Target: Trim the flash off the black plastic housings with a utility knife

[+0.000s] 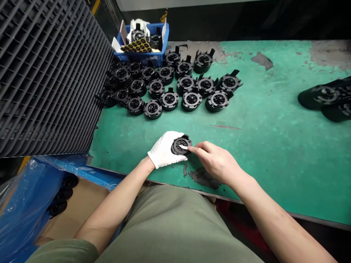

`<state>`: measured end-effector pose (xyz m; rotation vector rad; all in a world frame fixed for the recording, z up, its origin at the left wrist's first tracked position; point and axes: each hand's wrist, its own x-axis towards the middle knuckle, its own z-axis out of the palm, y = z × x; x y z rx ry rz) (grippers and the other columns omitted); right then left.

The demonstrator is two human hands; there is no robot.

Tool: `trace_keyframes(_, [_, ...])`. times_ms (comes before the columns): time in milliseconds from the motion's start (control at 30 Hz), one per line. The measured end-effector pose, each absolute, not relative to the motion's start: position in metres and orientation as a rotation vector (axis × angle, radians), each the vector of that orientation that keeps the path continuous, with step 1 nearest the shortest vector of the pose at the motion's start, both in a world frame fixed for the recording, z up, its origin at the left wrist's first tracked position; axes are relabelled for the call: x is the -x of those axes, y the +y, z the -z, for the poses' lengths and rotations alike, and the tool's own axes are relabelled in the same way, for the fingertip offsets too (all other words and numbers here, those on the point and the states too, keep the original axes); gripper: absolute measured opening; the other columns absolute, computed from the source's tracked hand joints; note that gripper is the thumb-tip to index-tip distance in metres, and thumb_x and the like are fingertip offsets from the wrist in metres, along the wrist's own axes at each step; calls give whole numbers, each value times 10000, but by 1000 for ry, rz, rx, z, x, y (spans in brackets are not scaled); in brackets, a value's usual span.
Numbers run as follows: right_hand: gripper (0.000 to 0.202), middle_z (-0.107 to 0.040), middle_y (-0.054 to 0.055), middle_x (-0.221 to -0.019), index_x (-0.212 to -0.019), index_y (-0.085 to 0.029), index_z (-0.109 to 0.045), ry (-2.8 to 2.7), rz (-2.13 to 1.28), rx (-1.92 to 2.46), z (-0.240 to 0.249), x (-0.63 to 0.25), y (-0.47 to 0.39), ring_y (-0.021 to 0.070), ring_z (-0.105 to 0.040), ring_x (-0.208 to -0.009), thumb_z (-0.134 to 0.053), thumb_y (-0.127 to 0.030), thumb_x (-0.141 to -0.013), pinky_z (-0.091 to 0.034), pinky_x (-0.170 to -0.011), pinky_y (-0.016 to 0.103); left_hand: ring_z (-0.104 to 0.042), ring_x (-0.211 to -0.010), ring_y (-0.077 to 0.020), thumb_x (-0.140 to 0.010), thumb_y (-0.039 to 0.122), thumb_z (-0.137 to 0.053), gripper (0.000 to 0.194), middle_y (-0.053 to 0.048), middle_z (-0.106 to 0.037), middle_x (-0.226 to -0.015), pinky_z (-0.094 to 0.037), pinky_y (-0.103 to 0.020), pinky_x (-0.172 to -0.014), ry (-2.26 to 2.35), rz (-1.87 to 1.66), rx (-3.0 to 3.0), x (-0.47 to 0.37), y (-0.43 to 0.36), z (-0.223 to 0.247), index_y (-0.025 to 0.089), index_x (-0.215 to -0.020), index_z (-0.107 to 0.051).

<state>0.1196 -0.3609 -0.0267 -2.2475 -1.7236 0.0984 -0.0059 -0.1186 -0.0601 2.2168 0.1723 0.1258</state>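
My left hand (165,149), in a white glove, is wrapped round the left side of a round black part (178,143) near the table's front edge. The part's ringed face is turned up. My bare right hand (215,160) comes in from the right, its fingers closed on a small white blade-like tool (183,147). The tool's tip lies over the middle of the part's face. Much of the tool's length is hidden in my fingers.
Several similar black parts (169,99) stand in rows at the back left of the green table (274,153). Behind them is a blue bin (166,40). Stacked black trays (49,73) rise at the left. More black parts (319,96) stand far right. A lined box (87,197) is below left.
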Motion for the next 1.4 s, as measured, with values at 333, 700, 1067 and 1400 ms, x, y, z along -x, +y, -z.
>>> trace_keyframes(333, [333, -733, 103, -1172, -1427, -207, -661, -1582, -165, 2213, 23, -115, -360, 198, -707, -954, -488, -240, -1144, -501, -716, 295, -711, -1343, -396, -639, 467, -1076, 939, -148, -710, -1419, -582, -589, -1220, 198, -107, -2190, 6, -119, 57, 225, -1441, -650])
trace_keyframes(700, [307, -677, 76, -1009, -1201, -228, -796, -1813, -193, 2121, 21, -157, -318, 182, -577, -859, -501, -277, -1128, -333, -633, 300, -635, -1508, -402, -646, 499, -1084, 1151, -168, -644, -1616, -510, -576, -1317, 204, 4, -2076, 6, -113, 61, 234, -1622, -533])
trace_keyframes(1067, [284, -633, 73, -960, -995, -214, -718, -1872, -250, 2076, 18, -163, -303, 181, -500, -813, -463, -245, -1114, -289, -623, 313, -646, -1497, -393, -657, 474, -1081, 1125, -150, -658, -1601, -517, -575, -1307, 169, -27, -2128, 7, -112, 62, 262, -1617, -535])
trace_keyframes(1400, [317, -780, 64, -974, -1108, -227, -775, -1173, -614, 2103, -6, -143, -331, 198, -683, -798, -513, -405, -1118, -509, -741, 319, -662, -1453, -375, -708, 391, -1058, 726, -161, -657, -1568, -531, -588, -1260, 16, -130, -2079, 8, -109, 66, 254, -1312, -678])
